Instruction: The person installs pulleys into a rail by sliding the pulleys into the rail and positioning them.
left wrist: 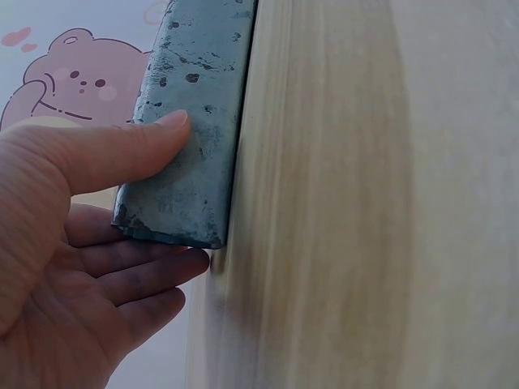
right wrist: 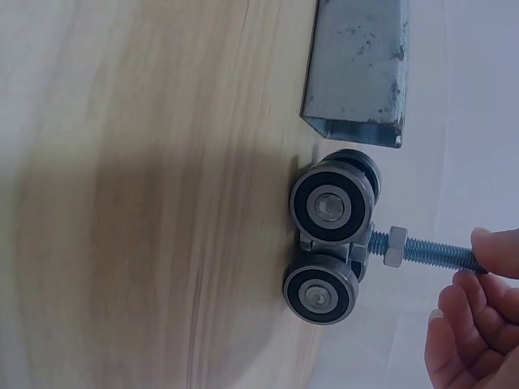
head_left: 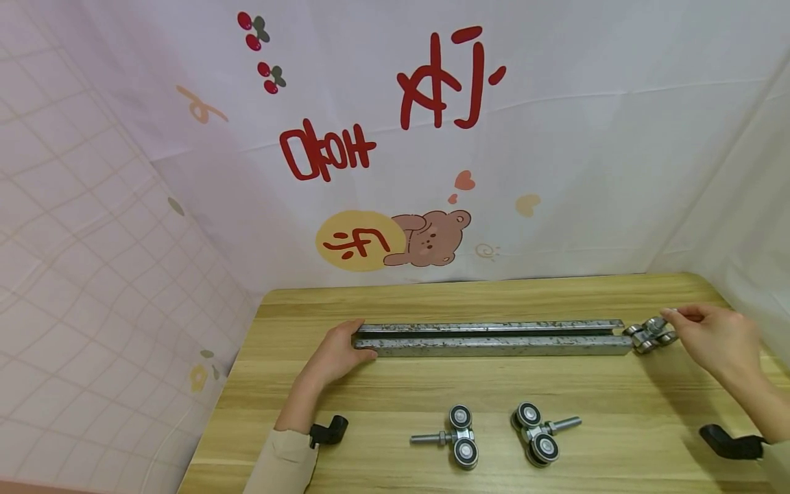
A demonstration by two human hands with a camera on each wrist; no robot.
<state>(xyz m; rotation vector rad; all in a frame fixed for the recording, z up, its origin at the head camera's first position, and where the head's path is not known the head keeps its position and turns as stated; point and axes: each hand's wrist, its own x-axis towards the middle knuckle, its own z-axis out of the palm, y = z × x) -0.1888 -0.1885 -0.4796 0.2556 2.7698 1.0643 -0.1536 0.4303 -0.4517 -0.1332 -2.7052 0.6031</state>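
Note:
A long metal track [head_left: 494, 346] with a slot along its top lies across the table. At its left end my left hand [head_left: 338, 351] grips it, the thumb along the near side [left wrist: 182, 178] and fingers round the far side. My right hand [head_left: 719, 336] pinches the threaded bolt [right wrist: 442, 254] of a roller trolley [head_left: 648, 335] between thumb and fingers. The bolt points up, and the trolley's wheels [right wrist: 328, 207] stand right by the track's open right end [right wrist: 353, 130], lined up with it.
Two more roller trolleys lie on the table nearer me, one with its bolt to the left [head_left: 461, 437], the other with its bolt to the right [head_left: 535, 433]. A printed cloth [head_left: 555, 171] hangs behind the wooden table [head_left: 370, 418].

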